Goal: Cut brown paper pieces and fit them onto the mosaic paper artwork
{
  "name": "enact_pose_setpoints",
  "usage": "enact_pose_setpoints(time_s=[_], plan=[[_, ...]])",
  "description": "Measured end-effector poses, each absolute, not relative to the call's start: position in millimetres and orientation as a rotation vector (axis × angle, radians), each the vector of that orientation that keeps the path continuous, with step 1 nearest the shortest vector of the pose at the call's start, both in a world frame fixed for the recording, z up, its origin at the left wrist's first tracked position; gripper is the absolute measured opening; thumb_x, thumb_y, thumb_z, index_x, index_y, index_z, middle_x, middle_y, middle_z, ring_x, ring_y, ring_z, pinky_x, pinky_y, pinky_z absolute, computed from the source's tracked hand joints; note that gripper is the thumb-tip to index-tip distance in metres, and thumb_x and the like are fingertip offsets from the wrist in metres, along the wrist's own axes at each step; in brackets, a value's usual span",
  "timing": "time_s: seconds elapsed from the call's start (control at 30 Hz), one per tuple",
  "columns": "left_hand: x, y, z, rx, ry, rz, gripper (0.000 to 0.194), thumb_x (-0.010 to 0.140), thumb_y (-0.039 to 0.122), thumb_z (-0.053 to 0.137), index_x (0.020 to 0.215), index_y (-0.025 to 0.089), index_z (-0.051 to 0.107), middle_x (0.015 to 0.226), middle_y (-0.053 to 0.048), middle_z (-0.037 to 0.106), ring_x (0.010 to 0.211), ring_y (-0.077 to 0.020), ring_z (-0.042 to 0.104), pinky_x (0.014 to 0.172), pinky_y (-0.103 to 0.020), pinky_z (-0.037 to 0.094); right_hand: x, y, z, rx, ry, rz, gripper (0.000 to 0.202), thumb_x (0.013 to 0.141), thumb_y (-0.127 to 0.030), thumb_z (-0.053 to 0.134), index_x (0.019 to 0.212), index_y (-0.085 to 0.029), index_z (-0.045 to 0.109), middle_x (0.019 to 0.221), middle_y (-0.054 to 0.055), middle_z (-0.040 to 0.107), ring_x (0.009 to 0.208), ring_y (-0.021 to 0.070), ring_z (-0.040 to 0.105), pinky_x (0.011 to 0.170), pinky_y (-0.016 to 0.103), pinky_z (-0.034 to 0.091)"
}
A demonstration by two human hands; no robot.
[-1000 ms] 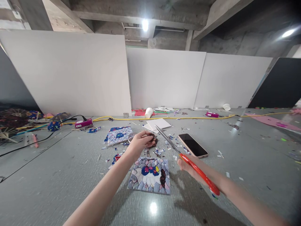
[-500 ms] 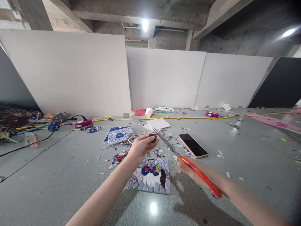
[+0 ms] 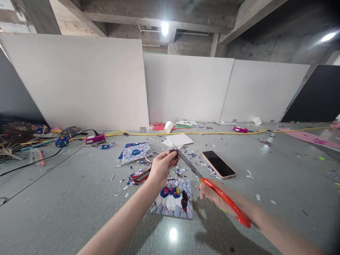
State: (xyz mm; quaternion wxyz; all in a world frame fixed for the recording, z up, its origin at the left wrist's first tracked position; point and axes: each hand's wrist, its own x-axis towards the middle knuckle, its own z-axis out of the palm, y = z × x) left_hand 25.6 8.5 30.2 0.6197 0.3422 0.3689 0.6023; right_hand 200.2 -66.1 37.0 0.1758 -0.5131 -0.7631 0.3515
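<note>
My left hand (image 3: 161, 166) pinches a small dark brown scrap (image 3: 173, 158). In my right hand (image 3: 209, 193) are red-handled scissors (image 3: 225, 202), their blades pointing up and left beside the scrap. Whether the blades touch it is hard to tell. Below the hands lies a mosaic-like square panel (image 3: 172, 207) with grey, white and blue patches and a dark brown strip at its right. Part of the panel is hidden by my left forearm. A red and dark tool (image 3: 140, 176) lies left of my left hand, partly covered.
A phone (image 3: 219, 164) lies to the right. Patterned panels (image 3: 136, 152), a tape roll (image 3: 152, 155) and white squares (image 3: 180, 140) sit behind the hands. Small scraps litter the table (image 3: 79, 205). A yellow cable (image 3: 207, 133), a paper cup (image 3: 168, 127) and white boards (image 3: 186, 88) are farther back.
My left hand has shifted slightly right, uncovering more of the red tool and covering more of the panel's left side. The scissors' blades now lie nearer the scrap.
</note>
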Motion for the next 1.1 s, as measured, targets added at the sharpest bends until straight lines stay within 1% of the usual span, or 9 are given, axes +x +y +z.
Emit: enact_pose_setpoints(time_s=[0.1,0.2,0.33,0.4,0.6,0.8,1.1], plan=[[26.9,8.1,29.6,0.777,0.848,1.39,0.02,0.052,0.022,0.074,0.057,0.014,0.057,0.057,0.0,0.064,0.058,-0.0103,0.06,0.066,-0.022,0.041,198.5,-65.8,34.4,-1.445,-2.129,0.99,0.063,0.073,-0.074,0.015,0.063,-0.019,0.043,0.06,-0.003,0.035,0.053,0.0106,0.037,0.053,0.025,0.033],[27.3,9.1,28.0,0.769,0.849,1.384,0.019,0.053,0.022,0.074,0.059,0.014,0.058,0.058,-0.001,0.064,0.057,-0.01,0.059,0.064,-0.022,0.041,197.2,-67.1,33.2,-1.456,-2.115,0.973,0.064,0.072,-0.075,0.014,0.058,-0.019,0.041,0.053,-0.004,0.034,0.049,0.0104,0.037,0.051,0.025,0.032],[27.0,10.1,26.4,0.768,0.842,1.381,0.018,0.055,0.022,0.073,0.061,0.013,0.059,0.059,-0.001,0.064,0.057,-0.01,0.059,0.063,-0.022,0.04,196.6,-69.6,32.8,-1.478,-2.12,0.907,0.062,0.077,-0.07,0.011,0.053,-0.019,0.037,0.05,-0.002,0.038,0.05,0.0109,0.04,0.054,0.025,0.033],[27.1,9.7,26.8,0.767,0.844,1.379,0.018,0.055,0.022,0.073,0.061,0.013,0.059,0.059,-0.002,0.064,0.057,-0.0101,0.059,0.063,-0.022,0.041,196.7,-69.5,32.3,-1.484,-2.115,0.885,0.061,0.078,-0.069,0.012,0.053,-0.019,0.036,0.051,-0.001,0.039,0.05,0.0105,0.039,0.053,0.025,0.033],[27.7,8.0,29.4,0.774,0.852,1.368,0.017,0.056,0.022,0.073,0.06,0.013,0.059,0.058,-0.001,0.064,0.058,-0.0102,0.059,0.063,-0.022,0.04,196.2,-64.8,28.4,-1.457,-2.12,0.976,0.06,0.073,-0.075,0.012,0.056,-0.02,0.032,0.048,-0.003,0.036,0.044,0.0098,0.032,0.045,0.025,0.027],[27.8,8.6,29.0,0.769,0.851,1.376,0.015,0.058,0.02,0.071,0.059,0.013,0.059,0.057,-0.001,0.064,0.057,-0.0097,0.059,0.065,-0.021,0.041,197.5,-64.3,24.1,-1.454,-2.09,0.97,0.06,0.075,-0.072,0.013,0.062,-0.02,0.039,0.049,-0.003,0.037,0.046,0.0097,0.035,0.045,0.024,0.027],[26.3,10.2,27.5,0.755,0.844,1.357,0.013,0.059,0.019,0.071,0.06,0.013,0.059,0.058,-0.001,0.064,0.057,-0.0096,0.06,0.064,-0.021,0.042,196.1,-66.9,26.3,-1.513,-2.002,1.047,0.057,0.077,-0.069,0.017,0.062,-0.019,0.039,0.045,-0.004,0.036,0.044,0.0093,0.036,0.045,0.024,0.027]])
